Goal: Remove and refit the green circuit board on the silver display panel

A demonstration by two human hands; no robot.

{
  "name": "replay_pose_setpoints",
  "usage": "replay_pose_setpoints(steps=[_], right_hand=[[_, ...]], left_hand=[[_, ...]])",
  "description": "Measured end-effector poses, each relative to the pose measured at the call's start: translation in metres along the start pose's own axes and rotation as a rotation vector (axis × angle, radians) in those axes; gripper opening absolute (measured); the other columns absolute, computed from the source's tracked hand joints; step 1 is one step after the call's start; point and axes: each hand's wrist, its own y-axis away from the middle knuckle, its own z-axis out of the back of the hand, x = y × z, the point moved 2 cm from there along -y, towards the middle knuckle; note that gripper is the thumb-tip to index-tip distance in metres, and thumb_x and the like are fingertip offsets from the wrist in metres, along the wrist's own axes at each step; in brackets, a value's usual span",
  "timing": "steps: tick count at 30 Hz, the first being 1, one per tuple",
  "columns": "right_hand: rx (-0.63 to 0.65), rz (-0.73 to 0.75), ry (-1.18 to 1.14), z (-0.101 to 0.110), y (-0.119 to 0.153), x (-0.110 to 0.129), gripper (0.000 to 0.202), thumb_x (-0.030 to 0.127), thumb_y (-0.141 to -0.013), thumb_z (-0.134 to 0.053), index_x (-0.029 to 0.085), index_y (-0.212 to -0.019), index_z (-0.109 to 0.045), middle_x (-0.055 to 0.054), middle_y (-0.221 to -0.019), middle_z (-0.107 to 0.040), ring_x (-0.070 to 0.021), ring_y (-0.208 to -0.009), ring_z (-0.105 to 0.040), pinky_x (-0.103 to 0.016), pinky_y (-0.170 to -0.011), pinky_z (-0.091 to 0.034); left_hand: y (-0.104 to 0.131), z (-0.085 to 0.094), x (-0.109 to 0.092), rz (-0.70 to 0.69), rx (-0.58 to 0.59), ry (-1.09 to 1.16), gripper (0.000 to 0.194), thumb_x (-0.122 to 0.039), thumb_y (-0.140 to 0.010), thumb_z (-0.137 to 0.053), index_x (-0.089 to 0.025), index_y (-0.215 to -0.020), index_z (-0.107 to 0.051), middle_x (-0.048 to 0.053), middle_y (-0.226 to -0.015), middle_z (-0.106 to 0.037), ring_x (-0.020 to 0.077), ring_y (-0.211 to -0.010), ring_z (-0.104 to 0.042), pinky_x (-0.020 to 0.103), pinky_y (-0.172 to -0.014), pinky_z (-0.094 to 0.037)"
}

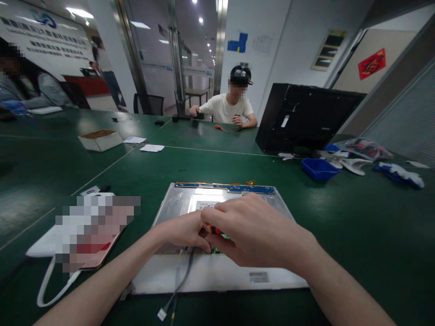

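Note:
A flat display panel (171, 206) with a silvery metal back lies in front of me, a blue circuit strip (204, 186) along its far edge. My right hand (249, 231) is closed around a screwdriver (214, 230), of which only part of the orange-red and black handle shows. Its tip is hidden. Close beside it, my left hand (186, 228) rests low over the panel, thumb and fingers drawn together. What they grip, if anything, is hidden. A bit of green circuit board (217, 250) peeks out beneath both hands. From there a grey cable (189, 269) runs toward me, ending in a white connector (162, 313).
Left of the panel lie a pink phone (102, 256) and a white device (42, 244) with a cable. A white box (102, 141), a blue tray (319, 168), gloves (399, 175) and a large black monitor (306, 120) stand farther off. Across the table sits a person (231, 106) near another screwdriver (220, 128).

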Motion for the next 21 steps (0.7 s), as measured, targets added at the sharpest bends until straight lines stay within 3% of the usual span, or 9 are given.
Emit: replay_pose_setpoints(steps=[10,16,21], right_hand=[[0.016,-0.003,-0.011,0.0021,-0.0009,-0.0013,0.011,0.029,-0.088,-0.051,0.018,-0.091,-0.052,-0.003,-0.081,-0.066,-0.0136,-0.065,-0.054,-0.028,-0.052,-0.022],[0.004,0.013,-0.025,-0.0002,-0.0015,-0.0023,0.006,0.023,-0.085,-0.051,0.018,-0.089,-0.050,-0.001,-0.080,-0.064,-0.0124,-0.059,-0.049,-0.028,-0.049,-0.021],[-0.031,-0.006,-0.016,-0.0043,-0.0060,-0.0028,0.007,0.026,-0.089,-0.051,0.019,-0.092,-0.051,-0.001,-0.080,-0.065,-0.0120,-0.061,-0.051,-0.027,-0.051,-0.019]], left_hand=[[-0.0025,0.0013,0.0026,-0.081,0.020,-0.024,0.009,-0.023,-0.075,-0.066,-0.015,-0.077,-0.070,0.001,-0.071,-0.066,0.0160,-0.067,-0.056,0.024,-0.060,-0.043],[-0.0039,0.0003,0.0078,-0.006,0.009,0.004,0.018,-0.024,-0.071,-0.070,-0.015,-0.087,-0.067,0.001,-0.080,-0.067,0.0180,-0.074,-0.059,0.025,-0.063,-0.045],[-0.0021,0.0019,0.0075,-0.008,-0.020,-0.079,0.016,-0.027,-0.073,-0.068,-0.014,-0.081,-0.067,0.002,-0.077,-0.064,0.0193,-0.075,-0.057,0.026,-0.065,-0.044]])
